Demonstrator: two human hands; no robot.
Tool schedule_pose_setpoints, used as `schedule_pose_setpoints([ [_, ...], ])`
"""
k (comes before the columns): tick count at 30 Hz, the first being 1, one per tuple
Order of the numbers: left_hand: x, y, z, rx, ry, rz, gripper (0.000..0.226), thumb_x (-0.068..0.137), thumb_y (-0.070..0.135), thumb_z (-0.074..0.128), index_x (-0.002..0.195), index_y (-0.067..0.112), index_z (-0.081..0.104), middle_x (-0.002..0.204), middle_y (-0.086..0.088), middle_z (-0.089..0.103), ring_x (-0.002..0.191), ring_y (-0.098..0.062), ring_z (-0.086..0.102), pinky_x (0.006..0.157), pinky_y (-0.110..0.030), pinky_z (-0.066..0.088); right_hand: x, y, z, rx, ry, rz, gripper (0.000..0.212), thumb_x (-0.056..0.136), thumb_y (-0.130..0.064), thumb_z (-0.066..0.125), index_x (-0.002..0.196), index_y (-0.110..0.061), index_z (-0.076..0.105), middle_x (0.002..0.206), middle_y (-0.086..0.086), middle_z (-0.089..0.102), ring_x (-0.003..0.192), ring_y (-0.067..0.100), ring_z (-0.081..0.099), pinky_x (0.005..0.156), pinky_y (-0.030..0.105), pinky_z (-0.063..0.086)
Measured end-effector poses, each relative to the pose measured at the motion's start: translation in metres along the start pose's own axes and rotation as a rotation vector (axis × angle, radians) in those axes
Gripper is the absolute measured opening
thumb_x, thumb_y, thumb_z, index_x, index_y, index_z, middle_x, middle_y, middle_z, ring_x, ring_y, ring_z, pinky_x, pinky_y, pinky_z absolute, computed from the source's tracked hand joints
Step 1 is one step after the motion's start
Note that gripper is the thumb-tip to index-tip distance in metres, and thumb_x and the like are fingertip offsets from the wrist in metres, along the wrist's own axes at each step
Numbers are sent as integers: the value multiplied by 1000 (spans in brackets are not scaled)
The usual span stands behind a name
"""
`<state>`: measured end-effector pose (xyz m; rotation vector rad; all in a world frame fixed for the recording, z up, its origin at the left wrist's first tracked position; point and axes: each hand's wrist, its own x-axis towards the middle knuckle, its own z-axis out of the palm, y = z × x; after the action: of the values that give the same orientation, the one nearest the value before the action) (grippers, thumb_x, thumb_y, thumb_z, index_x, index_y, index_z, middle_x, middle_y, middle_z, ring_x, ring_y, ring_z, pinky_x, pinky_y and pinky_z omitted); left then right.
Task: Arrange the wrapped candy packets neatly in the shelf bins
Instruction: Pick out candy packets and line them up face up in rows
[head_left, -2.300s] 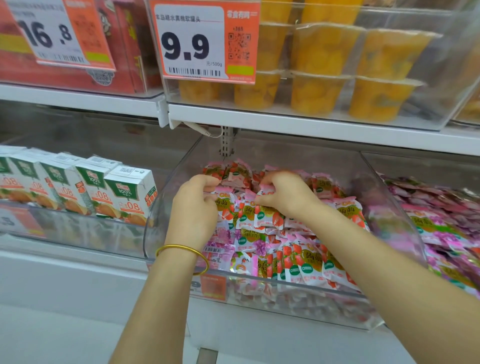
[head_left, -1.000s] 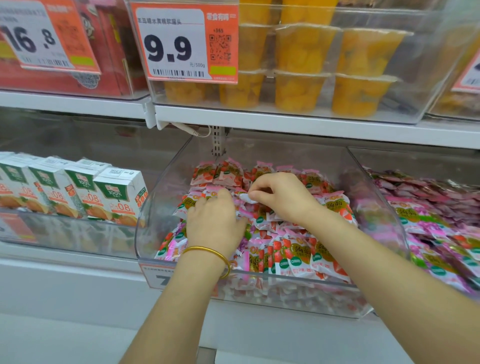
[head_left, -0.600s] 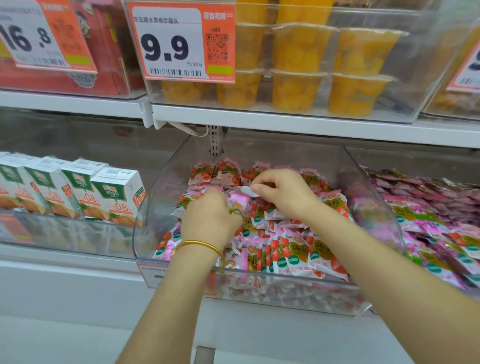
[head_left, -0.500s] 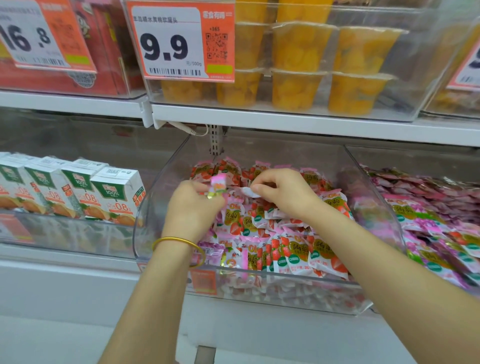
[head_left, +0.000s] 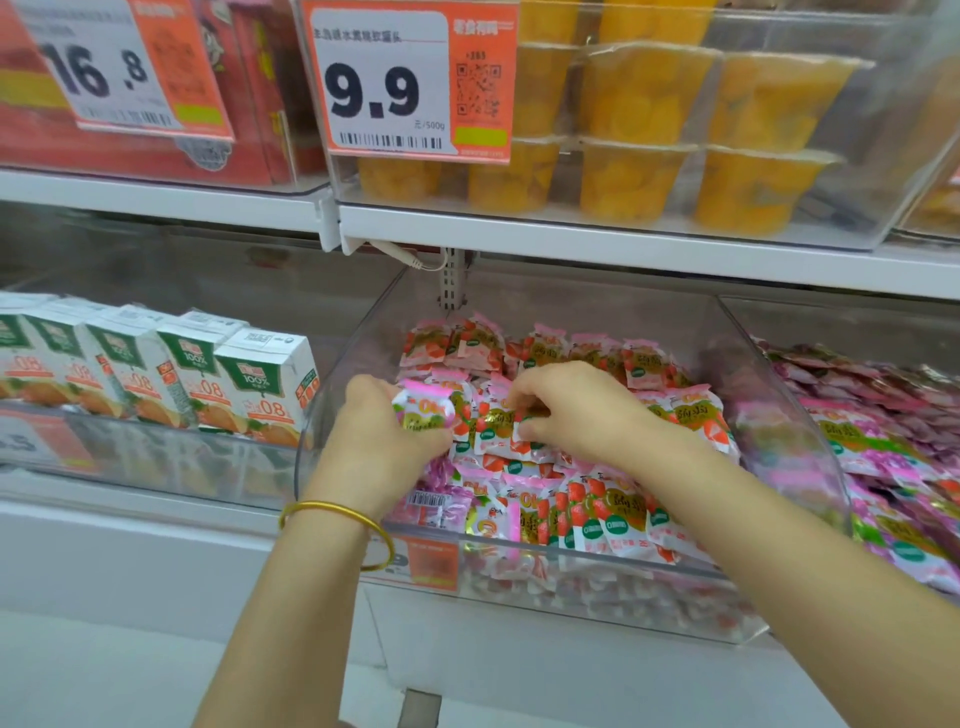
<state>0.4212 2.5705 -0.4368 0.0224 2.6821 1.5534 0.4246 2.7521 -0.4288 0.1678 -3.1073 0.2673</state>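
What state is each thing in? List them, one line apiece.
Left hand: holds a pink-and-white wrapped candy packet, lifted.
Right hand: pinches a strawberry-print candy packet on the pile.
Clear plastic centre bin: heaped with packets.
White-and-green juice cartons: upright, in a row.
Clear yellow fruit cups: stacked.

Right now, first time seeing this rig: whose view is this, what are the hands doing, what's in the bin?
No robot here: one camera on a person's head, looking forward and down at their own bare hands. The left hand, with a gold bangle, holds a pink packet above the pile. The right hand pinches a strawberry packet in the pile. Both reach into a clear bin full of such packets. Juice cartons stand to its left, fruit cups on the shelf above.
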Motion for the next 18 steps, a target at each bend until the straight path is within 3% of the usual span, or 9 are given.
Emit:
schedule_pose_setpoints([
  [2, -7, -1, -5, 74, 14, 20, 54, 73, 24, 77, 110, 8, 41, 100, -4, 55, 87, -22, 56, 67, -32, 46, 3, -5, -4, 62, 77, 3, 30, 91, -19, 58, 121, -20, 58, 119, 0, 62, 106, 19, 59, 89, 39, 51],
  [5, -11, -2, -13, 21, 89, 135, 46, 75, 22, 76, 104, 15, 41, 88, 5, 57, 75, -8, 57, 63, -23, 49, 10, -17, -7, 194, 163, -21, 27, 91, -9, 55, 115, -18, 63, 115, -1, 65, 103, 14, 60, 90, 31, 51],
  [7, -12, -1, -18, -9, 179, 242, 40, 79, 17, 71, 107, 19, 42, 88, 13, 52, 72, 4, 51, 56, -5, 41, 12, -28, -6, 351, 112, -24, 21, 91, -7, 56, 107, -15, 66, 102, -1, 67, 90, 12, 64, 75, 21, 52],
  [9, -11, -1, -24, -90, 266, 306, 36, 81, 14, 69, 108, 19, 44, 92, 11, 53, 77, 3, 53, 56, 1, 37, 13, -39, -2, 387, 23, -42, 15, 92, -12, 56, 102, -12, 67, 89, -1, 65, 81, 16, 66, 64, 20, 49],
  [14, -10, -8, -29, -146, 290, 341, 33, 82, 11, 66, 107, 19, 46, 92, 11, 57, 80, 3, 56, 57, 1, 38, 14, -54, 14, 336, -93, -37, 39, 84, -36, 67, 111, -9, 60, 91, 0, 61, 82, 17, 56, 62, 27, 42],
  [16, -11, -8, -29, -149, 285, 343, 33, 82, 10, 66, 105, 21, 45, 91, 13, 56, 77, 5, 55, 56, 0, 38, 13, -59, 18, 428, -137, 13, 55, 77, -36, 75, 118, -9, 51, 85, -5, 50, 81, 15, 51, 56, 22, 35],
  [18, -10, -9, -29, -152, 281, 343, 34, 82, 10, 66, 105, 21, 45, 91, 13, 56, 77, 5, 55, 57, -1, 40, 14, -59, 20, 482, -158, 47, 58, 76, -28, 78, 120, -4, 50, 84, 1, 51, 79, 16, 51, 56, 23, 36],
])
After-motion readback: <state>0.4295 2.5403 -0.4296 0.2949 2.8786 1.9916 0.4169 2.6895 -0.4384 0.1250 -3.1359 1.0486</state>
